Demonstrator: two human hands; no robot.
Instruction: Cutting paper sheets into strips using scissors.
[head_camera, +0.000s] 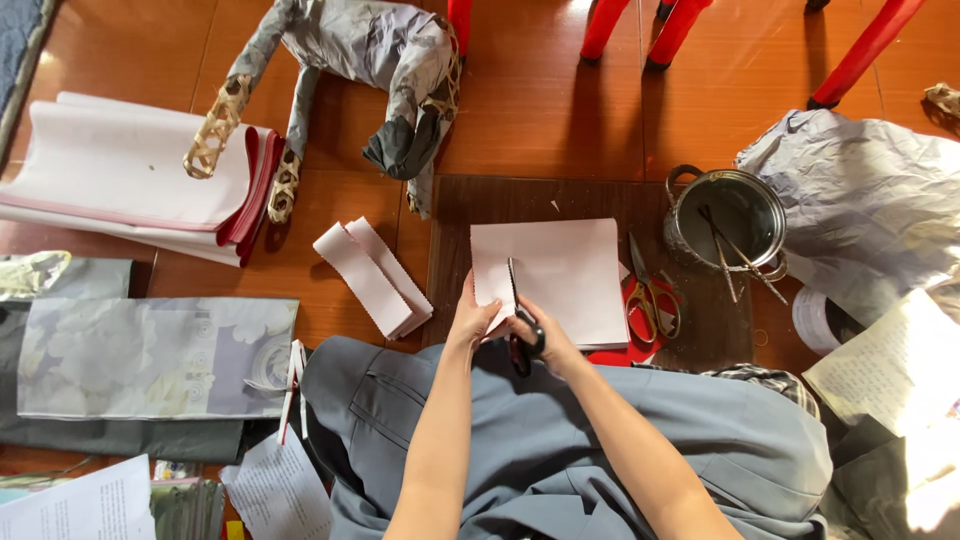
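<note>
The person sat on the floor (560, 110) with a dark wooden board (700, 330) in front of their knees. A stack of pale pink paper (570, 270) lay on the board. The left hand (472, 318) pressed on the near left corner of the stack, with its fingers closed on the edge of the paper. The right hand (545, 335) held black scissors (518, 320), and its fingers were wrapped tight around the handles. The blades pointed away from the person and sat in the paper near its left side.

The paper looked thin and light. It would bend and flop easily, and it could tear or slide if pulled hard. The best place to hold it looked like the edge right next to the cut, so that it stayed flat.

A second pair of scissors with red and yellow handles (650, 300) lay just to the right of the stack. A metal pot (728, 222) with sticks in it stood on the far right corner of the board. Some folded paper strips (372, 278) lay to the left, on the floor. A bigger pile of pink sheets (120, 170) sat further left. A grey paper animal shape (370, 50) lay beyond the board.
</note>
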